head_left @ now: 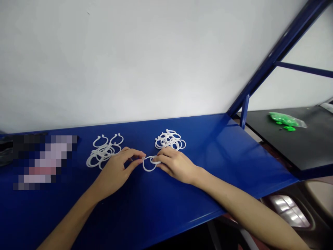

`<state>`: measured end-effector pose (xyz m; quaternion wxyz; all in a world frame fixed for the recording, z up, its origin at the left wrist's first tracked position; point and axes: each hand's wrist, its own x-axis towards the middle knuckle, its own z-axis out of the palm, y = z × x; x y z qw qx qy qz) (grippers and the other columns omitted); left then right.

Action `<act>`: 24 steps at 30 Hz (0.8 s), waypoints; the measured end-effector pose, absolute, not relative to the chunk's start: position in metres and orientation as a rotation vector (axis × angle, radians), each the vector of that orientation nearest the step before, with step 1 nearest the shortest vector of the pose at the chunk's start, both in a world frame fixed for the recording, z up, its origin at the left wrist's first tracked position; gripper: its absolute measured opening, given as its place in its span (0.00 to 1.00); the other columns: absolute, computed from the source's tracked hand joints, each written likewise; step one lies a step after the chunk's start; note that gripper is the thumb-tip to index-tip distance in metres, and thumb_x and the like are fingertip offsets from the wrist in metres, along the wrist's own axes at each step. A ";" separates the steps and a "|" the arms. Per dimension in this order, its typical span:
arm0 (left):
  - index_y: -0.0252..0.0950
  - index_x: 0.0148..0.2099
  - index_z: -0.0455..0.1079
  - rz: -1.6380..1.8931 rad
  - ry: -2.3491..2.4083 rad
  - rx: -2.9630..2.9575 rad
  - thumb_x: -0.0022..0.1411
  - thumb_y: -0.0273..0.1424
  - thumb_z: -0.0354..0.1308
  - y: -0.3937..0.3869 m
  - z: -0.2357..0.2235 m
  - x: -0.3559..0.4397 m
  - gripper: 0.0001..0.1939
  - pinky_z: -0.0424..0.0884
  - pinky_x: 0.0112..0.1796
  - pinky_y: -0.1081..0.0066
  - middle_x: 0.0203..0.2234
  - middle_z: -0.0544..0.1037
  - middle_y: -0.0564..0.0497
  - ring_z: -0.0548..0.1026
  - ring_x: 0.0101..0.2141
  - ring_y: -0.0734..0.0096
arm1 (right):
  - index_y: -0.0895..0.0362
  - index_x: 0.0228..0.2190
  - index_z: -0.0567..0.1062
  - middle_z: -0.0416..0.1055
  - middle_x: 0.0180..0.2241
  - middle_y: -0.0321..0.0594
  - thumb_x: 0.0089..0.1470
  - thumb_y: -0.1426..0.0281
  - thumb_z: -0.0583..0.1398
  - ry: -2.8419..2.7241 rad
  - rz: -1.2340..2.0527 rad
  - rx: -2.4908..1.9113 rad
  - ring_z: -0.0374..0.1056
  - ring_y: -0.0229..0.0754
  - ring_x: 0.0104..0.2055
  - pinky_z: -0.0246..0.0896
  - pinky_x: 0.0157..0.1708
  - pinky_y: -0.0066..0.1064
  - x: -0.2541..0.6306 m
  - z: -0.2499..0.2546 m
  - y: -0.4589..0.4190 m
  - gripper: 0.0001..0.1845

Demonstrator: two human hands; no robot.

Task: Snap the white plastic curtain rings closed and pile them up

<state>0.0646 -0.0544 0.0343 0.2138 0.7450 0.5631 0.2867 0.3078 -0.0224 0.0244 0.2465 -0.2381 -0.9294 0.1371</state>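
Note:
Between my two hands, low over the blue tabletop, is a white ring [149,170] that looks like a curtain ring, overlapped on its right by part of a second white ring. My left hand [117,168] pinches the ring's upper left end between thumb and fingertips. Closed on the right side of the rings is my right hand [178,165], its fingertips partly hidden. A tangled pile of white rings [104,152] lies left of my left hand, some showing open ends with small knobs. Just beyond my right hand sits another pile of white rings [170,139].
The blue table [166,211] meets a pale wall [145,62] at its back. A blurred-out item [47,161] lies at the left, by dark plastic. Past a blue metal frame [244,107], a black table [281,146] bears a bag of green pieces [284,119]. A brown chair [299,208] stands lower right.

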 end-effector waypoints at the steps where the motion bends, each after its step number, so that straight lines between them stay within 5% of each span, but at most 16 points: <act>1: 0.45 0.44 0.77 0.785 1.551 2.065 0.65 0.46 0.54 -0.054 0.034 0.065 0.15 0.74 0.40 0.65 0.39 0.81 0.52 0.77 0.36 0.65 | 0.58 0.47 0.75 0.73 0.42 0.46 0.69 0.69 0.52 -2.529 0.378 -0.641 0.68 0.43 0.43 0.69 0.44 0.37 0.308 0.024 -0.022 0.13; 18: 0.47 0.55 0.72 0.774 1.454 2.161 0.66 0.41 0.55 -0.061 0.022 0.082 0.17 0.71 0.54 0.58 0.51 0.76 0.51 0.73 0.52 0.61 | 0.58 0.45 0.73 0.73 0.41 0.45 0.69 0.69 0.52 -2.408 0.479 -0.639 0.71 0.40 0.40 0.72 0.41 0.33 0.307 0.028 -0.028 0.11; 24: 0.46 0.55 0.71 0.869 1.582 2.129 0.66 0.41 0.54 -0.058 0.017 0.080 0.17 0.73 0.49 0.61 0.48 0.77 0.51 0.76 0.45 0.63 | 0.57 0.49 0.71 0.73 0.41 0.45 0.67 0.68 0.56 -2.307 0.489 -0.685 0.71 0.41 0.39 0.72 0.39 0.34 0.306 0.030 -0.032 0.12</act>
